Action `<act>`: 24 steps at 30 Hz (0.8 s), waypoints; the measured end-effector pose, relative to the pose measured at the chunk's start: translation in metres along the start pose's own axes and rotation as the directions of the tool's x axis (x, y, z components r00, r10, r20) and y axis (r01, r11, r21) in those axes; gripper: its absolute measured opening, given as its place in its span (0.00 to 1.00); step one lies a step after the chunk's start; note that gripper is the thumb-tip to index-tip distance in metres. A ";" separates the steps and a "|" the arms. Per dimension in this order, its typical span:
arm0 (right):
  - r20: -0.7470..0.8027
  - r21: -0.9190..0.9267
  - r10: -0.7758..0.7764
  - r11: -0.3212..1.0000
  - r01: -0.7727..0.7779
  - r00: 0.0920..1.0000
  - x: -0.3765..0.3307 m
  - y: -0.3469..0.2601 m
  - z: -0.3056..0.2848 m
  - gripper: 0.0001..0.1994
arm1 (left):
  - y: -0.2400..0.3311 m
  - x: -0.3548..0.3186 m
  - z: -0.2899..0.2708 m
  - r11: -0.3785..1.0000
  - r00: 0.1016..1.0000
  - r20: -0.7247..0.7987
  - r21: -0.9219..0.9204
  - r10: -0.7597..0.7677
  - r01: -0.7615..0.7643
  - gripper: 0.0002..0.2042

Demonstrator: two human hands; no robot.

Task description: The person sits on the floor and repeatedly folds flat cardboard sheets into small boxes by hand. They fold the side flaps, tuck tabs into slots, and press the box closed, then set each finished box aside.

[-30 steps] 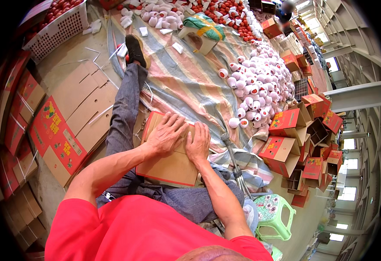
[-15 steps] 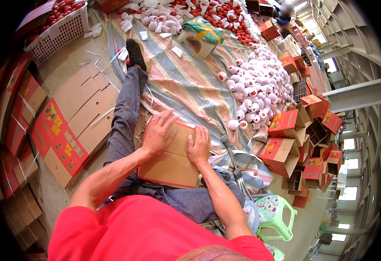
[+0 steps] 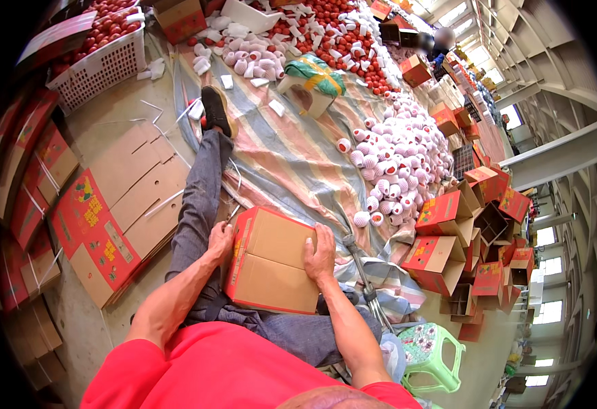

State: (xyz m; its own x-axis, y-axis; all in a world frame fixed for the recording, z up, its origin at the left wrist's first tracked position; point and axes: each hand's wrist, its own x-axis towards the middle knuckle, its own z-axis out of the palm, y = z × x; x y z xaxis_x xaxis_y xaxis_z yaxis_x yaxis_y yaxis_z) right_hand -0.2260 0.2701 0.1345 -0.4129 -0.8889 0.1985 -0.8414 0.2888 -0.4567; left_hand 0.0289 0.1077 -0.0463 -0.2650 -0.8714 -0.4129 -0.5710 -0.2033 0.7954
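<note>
A red and brown cardboard box (image 3: 276,262) rests across my lap, its brown face with a centre seam turned up. Along its right edge lies my right hand (image 3: 320,252), thumb on the top and fingers over the far side, gripping it. My left hand (image 3: 220,240) is closed beside the box's upper left side. A thin pale sliver (image 3: 233,213) sticks up just above that fist; what the fingers hold is too small to make out. My outstretched leg (image 3: 199,194) runs along the left of the box.
Flattened cartons (image 3: 117,218) lie stacked at left. Net-wrapped fruit (image 3: 400,157) is heaped on the striped sheet (image 3: 278,163), near a small stool with a green bundle (image 3: 315,75). Open boxes (image 3: 441,262) pile up at right, beyond metal legs (image 3: 366,279) and a green stool (image 3: 435,354).
My left hand has left the top of the box and closed beside its left side. The right hand stays on the right edge. The box now shows its red left side.
</note>
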 end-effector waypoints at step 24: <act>-0.090 0.085 0.015 0.996 -0.007 0.996 -0.015 0.045 -0.015 0.27 | -0.070 0.032 0.072 0.892 0.893 0.273 -0.184 -0.357 0.413 0.41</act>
State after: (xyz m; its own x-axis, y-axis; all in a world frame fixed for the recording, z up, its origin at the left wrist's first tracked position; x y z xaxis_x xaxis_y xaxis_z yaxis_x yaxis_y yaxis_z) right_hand -0.2628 0.3013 0.1246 -0.4550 -0.8490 0.2689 -0.8057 0.2638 -0.5304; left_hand 0.0045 0.1263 -0.1467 -0.2444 -0.5839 -0.7741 -0.4760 -0.6233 0.6204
